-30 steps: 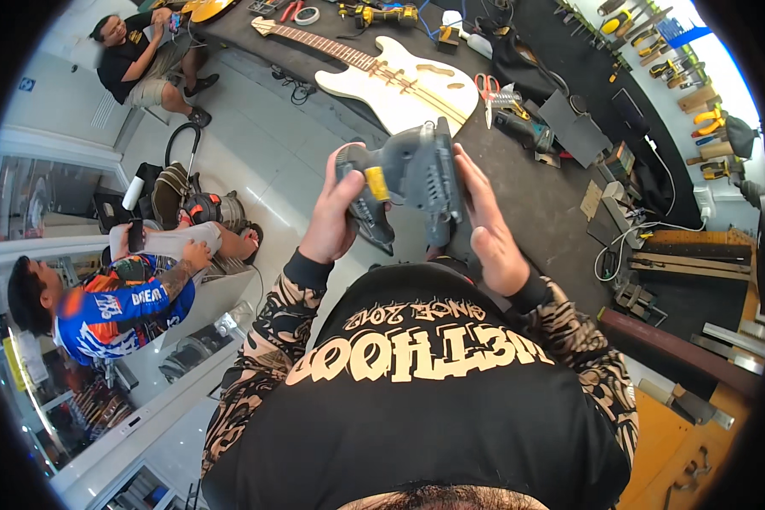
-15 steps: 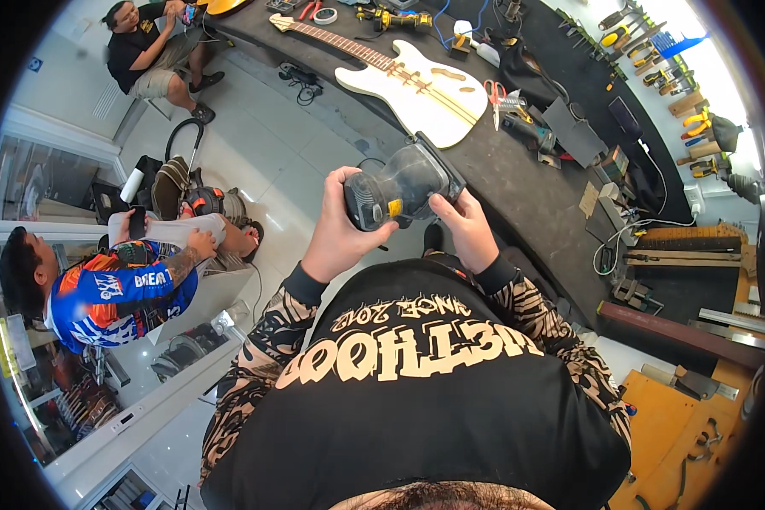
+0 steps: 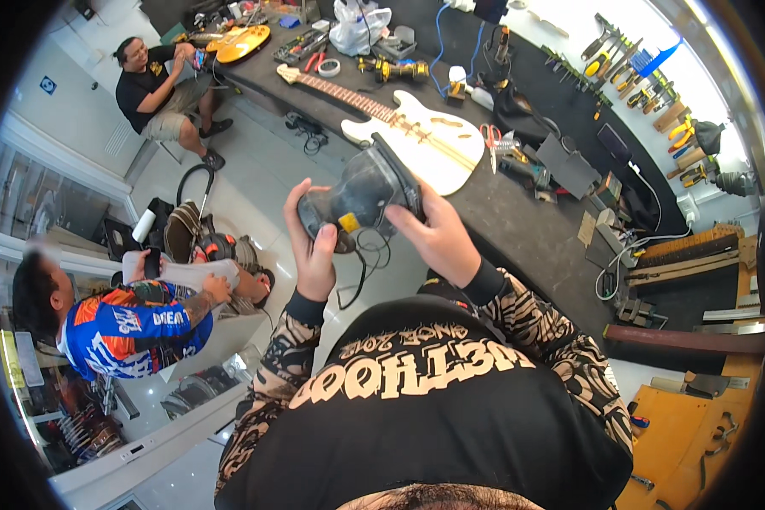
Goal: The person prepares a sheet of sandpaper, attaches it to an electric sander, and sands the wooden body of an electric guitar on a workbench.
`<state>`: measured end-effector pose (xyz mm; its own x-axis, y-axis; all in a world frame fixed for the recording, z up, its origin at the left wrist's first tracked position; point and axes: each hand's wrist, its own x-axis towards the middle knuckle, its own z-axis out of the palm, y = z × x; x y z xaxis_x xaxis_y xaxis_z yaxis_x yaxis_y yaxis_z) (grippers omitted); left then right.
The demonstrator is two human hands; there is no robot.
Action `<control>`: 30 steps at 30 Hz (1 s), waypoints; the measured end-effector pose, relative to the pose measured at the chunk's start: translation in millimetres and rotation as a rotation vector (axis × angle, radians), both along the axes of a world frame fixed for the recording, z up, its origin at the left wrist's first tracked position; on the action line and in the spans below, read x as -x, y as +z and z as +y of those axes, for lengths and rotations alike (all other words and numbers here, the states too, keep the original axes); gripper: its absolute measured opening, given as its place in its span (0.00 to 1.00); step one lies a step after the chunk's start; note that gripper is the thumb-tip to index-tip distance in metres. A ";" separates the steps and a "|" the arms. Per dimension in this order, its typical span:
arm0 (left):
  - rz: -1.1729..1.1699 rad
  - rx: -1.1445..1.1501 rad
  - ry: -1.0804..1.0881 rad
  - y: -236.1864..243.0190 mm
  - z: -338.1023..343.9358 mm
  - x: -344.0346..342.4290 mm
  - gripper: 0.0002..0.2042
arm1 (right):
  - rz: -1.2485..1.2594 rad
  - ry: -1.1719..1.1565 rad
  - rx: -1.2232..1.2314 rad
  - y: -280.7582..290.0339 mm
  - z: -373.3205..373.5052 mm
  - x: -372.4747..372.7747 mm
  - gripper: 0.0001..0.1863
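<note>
Both my hands hold a dusty black palm sander (image 3: pixel 354 189) in the air, above the floor beside the workbench. My left hand (image 3: pixel 316 270) wraps its rounded end, thumb on the side near a small yellow label. At the flat pad end, my right hand (image 3: pixel 444 242) grips the edge, with the thumb against the body. A dark cord (image 3: pixel 362 274) hangs below the sander. Beyond it, a pale electric guitar (image 3: pixel 433 140) lies on the dark workbench (image 3: pixel 518 229), its neck pointing far left; the sander overlaps part of the body in view.
Red-handled scissors (image 3: pixel 491 144) and other tools lie right of the guitar. A yellow-black power tool (image 3: pixel 393 68) and tape roll (image 3: pixel 329 67) sit behind it. One person (image 3: pixel 136 319) sits at left holding a phone; another (image 3: pixel 166 93) sits far left near an amber guitar (image 3: pixel 240 42).
The sander has tilted and shifted left, its pad now angled more upward. My right hand has turned along the pad edge. More of the hanging cord shows, and the head view has shifted.
</note>
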<state>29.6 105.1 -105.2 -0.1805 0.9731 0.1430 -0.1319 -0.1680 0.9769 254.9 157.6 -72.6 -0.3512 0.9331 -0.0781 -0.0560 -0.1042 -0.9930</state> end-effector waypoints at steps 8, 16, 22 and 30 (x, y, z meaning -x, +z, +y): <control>-0.176 -0.011 0.315 41.6 48.4 14.1 0.47 | 0.604 -0.165 0.168 -21.6 64.7 24.4 0.36; 0.564 -0.289 1.087 145.2 8.4 203.9 0.25 | -0.023 1.441 0.274 -205.0 15.3 113.6 0.21; 0.190 -0.334 0.768 206.7 -58.0 206.5 0.31 | -0.765 1.255 -0.362 -372.1 76.1 100.8 0.23; -0.451 0.059 0.697 31.4 -131.0 146.5 0.38 | 0.115 1.201 -0.665 -54.7 79.3 276.8 0.14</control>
